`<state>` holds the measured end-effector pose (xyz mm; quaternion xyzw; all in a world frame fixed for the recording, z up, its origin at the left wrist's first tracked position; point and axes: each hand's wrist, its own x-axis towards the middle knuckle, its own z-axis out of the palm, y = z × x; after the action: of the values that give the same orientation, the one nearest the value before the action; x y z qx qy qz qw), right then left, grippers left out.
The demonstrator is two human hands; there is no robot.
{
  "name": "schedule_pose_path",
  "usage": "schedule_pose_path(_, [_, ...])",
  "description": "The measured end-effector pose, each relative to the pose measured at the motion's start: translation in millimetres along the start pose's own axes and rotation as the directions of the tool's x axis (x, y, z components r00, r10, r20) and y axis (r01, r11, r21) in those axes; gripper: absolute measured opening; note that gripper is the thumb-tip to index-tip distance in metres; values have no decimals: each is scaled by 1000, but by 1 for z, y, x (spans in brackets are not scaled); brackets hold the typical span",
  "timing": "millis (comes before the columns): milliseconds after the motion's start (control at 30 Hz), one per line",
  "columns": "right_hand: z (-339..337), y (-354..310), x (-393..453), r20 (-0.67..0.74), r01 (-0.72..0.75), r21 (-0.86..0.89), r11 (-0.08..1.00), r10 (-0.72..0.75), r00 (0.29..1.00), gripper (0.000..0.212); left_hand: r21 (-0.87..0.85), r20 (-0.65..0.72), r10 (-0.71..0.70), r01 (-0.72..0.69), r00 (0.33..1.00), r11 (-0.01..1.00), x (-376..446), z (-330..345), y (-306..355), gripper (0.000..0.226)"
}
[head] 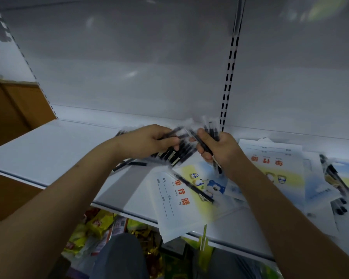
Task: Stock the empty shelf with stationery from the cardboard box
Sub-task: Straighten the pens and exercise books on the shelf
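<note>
Clutching black pens, the left hand and right hand are seen mid-frame above the shelf and notebooks.

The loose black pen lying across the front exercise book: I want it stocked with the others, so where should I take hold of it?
Pinch the loose black pen around mid-barrel, coming from above. It lies flat and diagonal on the exercise book, so fingers should close across its narrow width.

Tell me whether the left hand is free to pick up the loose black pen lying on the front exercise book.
Probably not yet: the left hand grips a bundle of black pens. The loose pen lies uncovered on the exercise book.
</note>
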<state>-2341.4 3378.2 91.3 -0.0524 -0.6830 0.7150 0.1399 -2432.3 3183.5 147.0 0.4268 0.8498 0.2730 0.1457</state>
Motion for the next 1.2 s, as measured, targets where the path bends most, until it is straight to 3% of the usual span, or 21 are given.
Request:
schedule_pose_path(67, [-2, 1, 1, 2, -20, -16, 1000, 20, 1000, 46, -90, -117, -73, 63, 990, 994, 3, -4, -11, 24])
schedule_pose_path(133, [-1, 2, 1, 13, -43, -34, 998, 44, 999, 41, -311, -237, -150, 71, 960, 948, 5, -8, -14, 14])
schedule_pose_path(233, [1, 2, 0, 119, -61, -72, 996, 70, 990, 43, -517, -278, -163, -4, 947, 856, 9, -10, 3, 11])
schedule_pose_path(300, [3, 2, -3, 200, -50, -101, 994, 70, 977, 46, -433, -211, -106, 5, 972, 901, 13, -10, 17, 32])
schedule_pose_path(400, [4, 1, -5, 253, -33, -134, 990, 66, 965, 48, -333, -113, -7, -31, 994, 943, 15, -6, 35, 20])
schedule_pose_path(567, [3, 2, -3, 252, -28, -220, 975, 85, 964, 55, -311, -226, 29, -100, 974, 945, 19, -5, 38, 18])
schedule_pose_path(633, [3, 3, -3, 270, -28, -240, 970, 95, 958, 59, -333, -196, 25, -90, 980, 939, 16, -7, 37, 20])
schedule_pose_path(733, [4, 3, -5, 293, -17, -244, 970, 91, 952, 54, -222, -105, 43, -65, 994, 973, 16, -5, 36, 21])
schedule_pose_path(833, [4, 2, -4, 285, -25, -247, 969, 97, 953, 51, -236, -180, 60, -102, 982, 966, 18, -5, 32, 18])
schedule_pose_path(967, [-1, 2, -1, 232, -57, -268, 962, 122, 965, 66, -443, -362, -70, -105, 930, 891, 16, -13, 22, 20])
schedule_pose_path(1067, [-4, 0, 0, 227, -104, -207, 973, 151, 962, 56, -613, -460, -173, -171, 871, 771, 14, -27, 2, 20])
schedule_pose_path(1200, [-6, 0, 3, 197, -119, -87, 989, 134, 971, 60, -750, -519, -306, -254, 798, 611, 7, -35, -17, 19])
